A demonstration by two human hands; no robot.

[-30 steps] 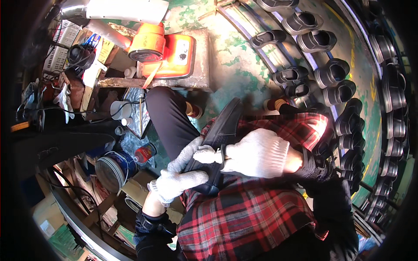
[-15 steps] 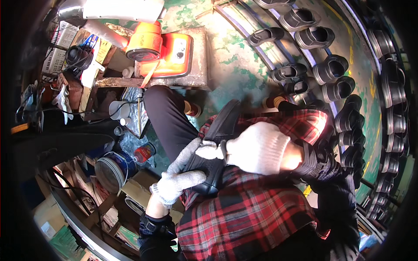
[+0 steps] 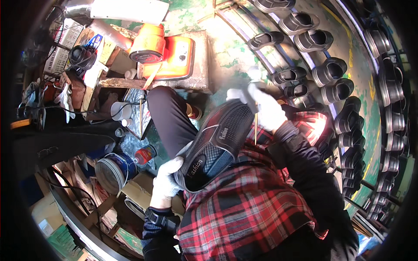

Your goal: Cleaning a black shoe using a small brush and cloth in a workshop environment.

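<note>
A black slip-on shoe [image 3: 217, 141] lies tilted over my lap, its opening and patterned insole facing up and its perforated toe pointing away to the right. My left hand [image 3: 169, 177], in a white knit glove, grips it by the heel end, thumb along the side. My right hand [image 3: 266, 106], gloved too, is at the toe; its fingers are smeared by motion, so their grip is unclear. A thin tan stick [image 3: 256, 129] shows just below that hand; whether it is held cannot be made out. A red plaid apron [image 3: 244, 204] covers my lap.
Racks of black shoes [image 3: 328, 71] line the right side. Ahead on the left, an orange heater-like device [image 3: 174, 58] stands on a worn bench [image 3: 200, 65]. A blue bucket [image 3: 114, 172], a red-labelled bottle [image 3: 145, 154] and cardboard [image 3: 141, 191] sit by my left leg.
The shoe has turned from sole-side or edge-on to opening-up. My right hand has moved from its middle out to the toe, and my left hand has shifted onto the heel.
</note>
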